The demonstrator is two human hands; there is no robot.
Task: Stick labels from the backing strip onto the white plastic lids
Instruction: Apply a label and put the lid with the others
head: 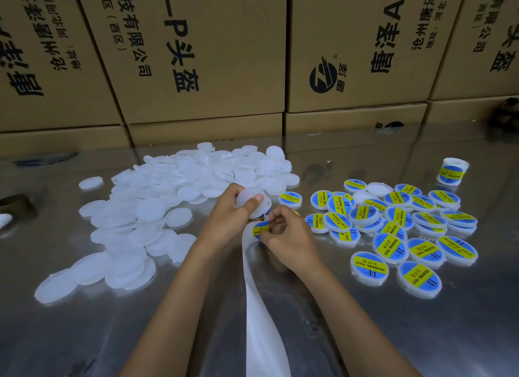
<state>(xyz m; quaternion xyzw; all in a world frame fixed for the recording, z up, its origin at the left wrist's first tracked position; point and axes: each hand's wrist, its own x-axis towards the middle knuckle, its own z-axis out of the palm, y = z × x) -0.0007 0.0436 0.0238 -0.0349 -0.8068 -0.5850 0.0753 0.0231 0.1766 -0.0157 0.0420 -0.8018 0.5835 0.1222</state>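
My left hand (230, 216) grips a blank white plastic lid (248, 198), its thumb lying across the lid's face. Just below it, my right hand (286, 236) pinches a blue-and-yellow label (260, 228) at the top end of the white backing strip (258, 306), which trails down toward the near edge. A heap of blank white lids (168, 197) spreads over the left half of the metal table (365, 334). Several labelled lids (398, 230) lie in a cluster to the right.
Stacked cardboard boxes (210, 54) wall off the table's far side. A roll of labels (452, 171) stands at the far right. At the left edge sits a brown tape roll (15, 204).
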